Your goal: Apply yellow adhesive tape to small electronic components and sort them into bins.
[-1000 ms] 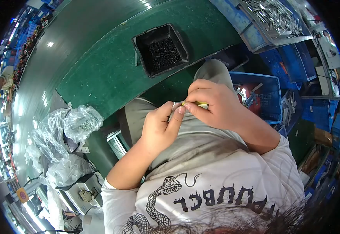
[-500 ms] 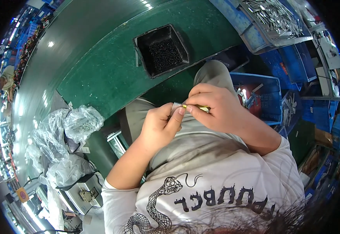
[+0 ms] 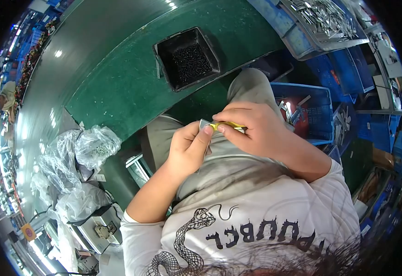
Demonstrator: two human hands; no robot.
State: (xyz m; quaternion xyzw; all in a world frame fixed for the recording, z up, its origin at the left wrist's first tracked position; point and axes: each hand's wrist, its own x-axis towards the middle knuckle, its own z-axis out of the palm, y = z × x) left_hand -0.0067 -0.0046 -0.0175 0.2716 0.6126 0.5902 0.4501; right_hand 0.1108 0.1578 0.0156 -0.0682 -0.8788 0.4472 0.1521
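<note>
My left hand [image 3: 188, 146] is closed above my lap, thumb and forefinger pinching a thin flat grey metal strip [image 3: 204, 123]. The strip's top end shows above the fingers, and another bit shows below the hand. My right hand [image 3: 258, 126] is closed on a slim yellow piece [image 3: 231, 123], whose left end meets the strip at my left thumb tip. Fingers cover part of the yellow piece, so its exact kind cannot be made out. Beyond the hands, a black bin [image 3: 215, 49] of small dark pieces [image 3: 189, 62] stands on the green table [image 3: 118, 87].
A grey bin [image 3: 339, 44] heaped with metal strips is at upper right. Beside my right knee sits a blue crate [image 3: 302, 87] with metal pieces. Clear plastic bags [image 3: 97, 140] and a grey metal box [image 3: 95, 230] lie at left. Another person [image 3: 8, 96] appears at far left.
More of the yellow piece now shows between my hands, and the metal strip is turned, its lower part visible below my left hand. Both hands stay in nearly the same place.
</note>
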